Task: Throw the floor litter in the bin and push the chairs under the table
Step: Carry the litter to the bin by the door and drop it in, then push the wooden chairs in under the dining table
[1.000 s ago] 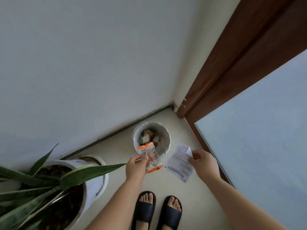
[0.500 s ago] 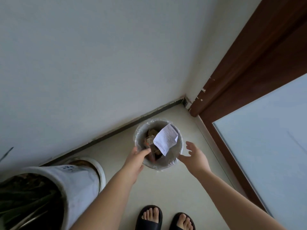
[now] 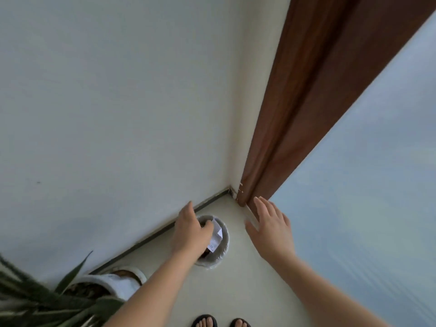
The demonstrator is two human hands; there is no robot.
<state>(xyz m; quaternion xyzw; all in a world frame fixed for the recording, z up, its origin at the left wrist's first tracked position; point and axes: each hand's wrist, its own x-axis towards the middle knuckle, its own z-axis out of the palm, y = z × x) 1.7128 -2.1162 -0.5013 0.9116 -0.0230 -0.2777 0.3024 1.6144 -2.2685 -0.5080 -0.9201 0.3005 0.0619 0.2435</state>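
The bin (image 3: 221,252), a small round one lined with a pale plastic bag, stands on the floor (image 3: 238,286) in the corner of the room, close to the skirting line at the foot of the wall. A white printed slip of paper (image 3: 217,236) lies inside it, leaning against the rim at about 2 o'clock of the opening, over some darker litter that is too small to make out.

The left hand (image 3: 190,232) is over the bin's 9 o'clock side and covers much of the opening. Its fingers curl downward toward the inside; whether they grip anything cannot be told, since the palm side is hidden. The right hand (image 3: 271,226) is at 3 o'clock from the bin, apart from it, spread wide open with fingers extended and nothing in it, in front of the base of the brown wooden door frame (image 3: 313,102).

The floor is plain cream. A white wall (image 3: 118,102) fills the upper left of the view, and a frosted pale-blue panel (image 3: 377,185) fills the right, bounded by the door frame. At 8 o'clock from the bin stands a white plant pot (image 3: 118,283) with long green leaves. Two feet in black sandals (image 3: 205,320) show at 6 o'clock, at the bottom edge.
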